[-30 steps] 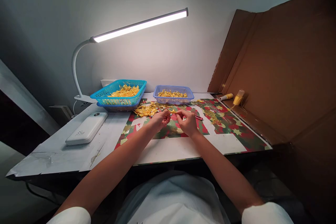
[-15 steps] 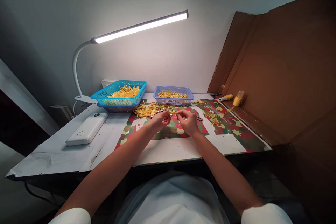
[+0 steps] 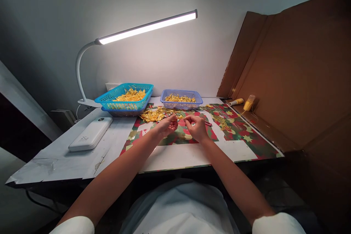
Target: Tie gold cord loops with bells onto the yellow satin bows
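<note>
My left hand (image 3: 168,126) and my right hand (image 3: 196,128) meet over the patterned sheet, fingers pinched close together. Between the fingertips shows a small yellow ribbon piece (image 3: 180,117), partly covered by the left fingers. The right thumb and index finger are closed at its right side, on something too small to make out, perhaps its end. Just behind my left hand lies a heap of yellow ribbon pieces (image 3: 151,116). A red-handled tool (image 3: 208,123) pokes out beyond the right hand, the rest of it hidden.
A teal basket (image 3: 123,106) and a lilac basket (image 3: 179,105) hold more yellow pieces at the back. Gold thread (image 3: 223,123) lies at right, near a yellow spool (image 3: 249,103). A white power bank (image 3: 90,135) sits left, beneath a lamp (image 3: 148,28). Cardboard (image 3: 296,73) walls the right side.
Both hands stay almost in place, with only slight finger shifts around the yellow piece. Nothing else has visibly moved.
</note>
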A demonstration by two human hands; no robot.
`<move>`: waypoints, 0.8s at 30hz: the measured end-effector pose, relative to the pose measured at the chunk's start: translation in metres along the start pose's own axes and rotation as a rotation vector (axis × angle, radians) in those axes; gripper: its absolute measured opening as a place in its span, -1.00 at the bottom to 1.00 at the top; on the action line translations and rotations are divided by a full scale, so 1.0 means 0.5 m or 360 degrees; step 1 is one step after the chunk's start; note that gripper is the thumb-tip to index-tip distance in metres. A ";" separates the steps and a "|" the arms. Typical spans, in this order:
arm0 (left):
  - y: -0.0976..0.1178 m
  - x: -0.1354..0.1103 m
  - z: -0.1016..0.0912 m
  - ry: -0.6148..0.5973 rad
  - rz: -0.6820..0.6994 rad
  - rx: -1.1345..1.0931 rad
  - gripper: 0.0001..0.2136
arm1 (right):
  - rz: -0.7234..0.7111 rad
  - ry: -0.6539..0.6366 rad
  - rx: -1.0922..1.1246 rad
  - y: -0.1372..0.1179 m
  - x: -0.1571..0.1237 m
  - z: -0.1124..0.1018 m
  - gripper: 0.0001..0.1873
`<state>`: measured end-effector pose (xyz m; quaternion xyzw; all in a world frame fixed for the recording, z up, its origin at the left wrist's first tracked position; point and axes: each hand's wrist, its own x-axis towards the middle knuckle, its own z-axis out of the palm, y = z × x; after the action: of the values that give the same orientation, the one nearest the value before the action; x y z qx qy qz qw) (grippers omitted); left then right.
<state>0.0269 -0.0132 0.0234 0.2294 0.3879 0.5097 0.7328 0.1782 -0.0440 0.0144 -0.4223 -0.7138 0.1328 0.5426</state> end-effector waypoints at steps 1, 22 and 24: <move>0.000 0.001 -0.001 0.0005 -0.0018 0.0012 -0.81 | -0.0019 -0.0008 -0.0010 0.000 0.000 0.000 -0.83; -0.008 0.006 -0.002 0.0007 0.0022 0.0096 -0.87 | 0.0628 -0.0130 0.0810 0.012 0.005 0.021 -0.76; -0.013 0.007 0.000 0.0016 0.0102 0.0133 -0.88 | 0.0708 -0.0141 0.0913 0.010 0.005 0.022 -0.74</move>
<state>0.0312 -0.0125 0.0178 0.2695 0.4050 0.5176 0.7039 0.1707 -0.0362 0.0086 -0.3919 -0.5609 0.4605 0.5655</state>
